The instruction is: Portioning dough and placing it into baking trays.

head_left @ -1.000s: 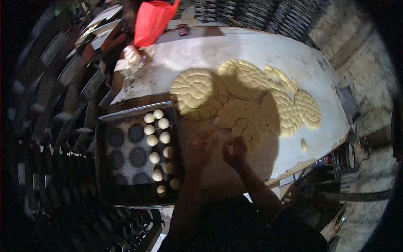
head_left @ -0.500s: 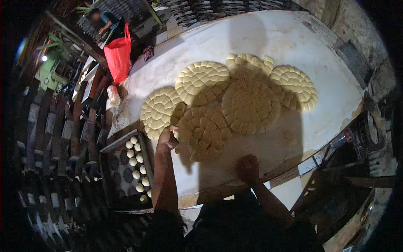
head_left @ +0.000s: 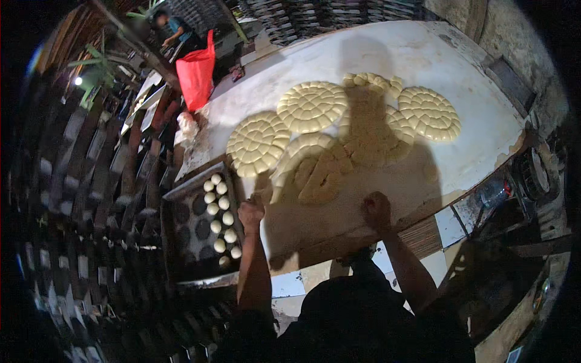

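My left hand (head_left: pixel 251 213) is closed in a fist on the white table (head_left: pixel 460 172), between the dark tray and the cut dough. What its fingers hold, if anything, is hidden. My right hand (head_left: pixel 376 210), also curled closed, rests on the table near its front edge; its palm side is hidden. Beyond both hands lie several flat rounds of pale dough cut into small pieces. The left round (head_left: pixel 257 144) is whole, while the nearest round (head_left: pixel 321 175) is partly gone, with a ragged near side. To the left, a dark tray (head_left: pixel 189 233) holds several dough balls (head_left: pixel 227 218) in uneven rows.
A red bag (head_left: pixel 196 75) and a crumpled clear plastic bag (head_left: pixel 186 128) are at the table's far left. A stone-like block (head_left: pixel 509 81) lies at the right edge. Stacked dark slats (head_left: pixel 91 181) stand on the left. Another person (head_left: pixel 177 33) sits far back.
My left hand has come away from the dough rounds, back toward me beside the tray. My right hand stays fisted at about the same place. The whole view has shifted.
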A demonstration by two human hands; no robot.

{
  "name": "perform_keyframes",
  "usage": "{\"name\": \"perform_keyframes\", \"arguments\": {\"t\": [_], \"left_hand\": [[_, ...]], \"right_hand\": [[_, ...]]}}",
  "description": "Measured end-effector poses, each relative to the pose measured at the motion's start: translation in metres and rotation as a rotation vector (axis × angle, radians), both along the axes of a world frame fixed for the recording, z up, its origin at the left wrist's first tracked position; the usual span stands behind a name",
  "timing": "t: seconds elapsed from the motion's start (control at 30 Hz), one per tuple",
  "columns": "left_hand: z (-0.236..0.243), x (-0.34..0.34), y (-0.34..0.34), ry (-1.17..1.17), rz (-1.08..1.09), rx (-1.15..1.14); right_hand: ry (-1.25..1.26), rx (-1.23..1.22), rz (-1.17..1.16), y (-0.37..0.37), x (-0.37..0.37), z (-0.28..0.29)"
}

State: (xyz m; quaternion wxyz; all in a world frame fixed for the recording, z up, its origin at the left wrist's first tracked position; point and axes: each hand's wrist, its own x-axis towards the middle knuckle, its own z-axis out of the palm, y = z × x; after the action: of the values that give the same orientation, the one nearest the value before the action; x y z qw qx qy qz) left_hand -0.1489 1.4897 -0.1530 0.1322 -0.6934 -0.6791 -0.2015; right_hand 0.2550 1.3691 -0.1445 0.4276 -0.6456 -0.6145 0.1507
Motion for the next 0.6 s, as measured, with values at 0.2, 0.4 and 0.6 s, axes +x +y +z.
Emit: {"name": "perform_keyframes", "arguments": {"t": [0.2,0.4,0.6], "left_hand": [[0.122,0.037,-0.107,-1.072,0.032,-0.063],[0.144,0.057,-0.193,-1.378,-0.294,0.070],[0.137,0.067,-0.211,-1.649,-0.267,0.044]], "right_hand": [[0.421,-0.236,0.202,-0.046,-0.090,0.002],[0.622,-0.480,0.736,-0.073,-0.232,-0.030],[1.160,-0.438,0.329,-0.074,-0.201,0.102]]}}
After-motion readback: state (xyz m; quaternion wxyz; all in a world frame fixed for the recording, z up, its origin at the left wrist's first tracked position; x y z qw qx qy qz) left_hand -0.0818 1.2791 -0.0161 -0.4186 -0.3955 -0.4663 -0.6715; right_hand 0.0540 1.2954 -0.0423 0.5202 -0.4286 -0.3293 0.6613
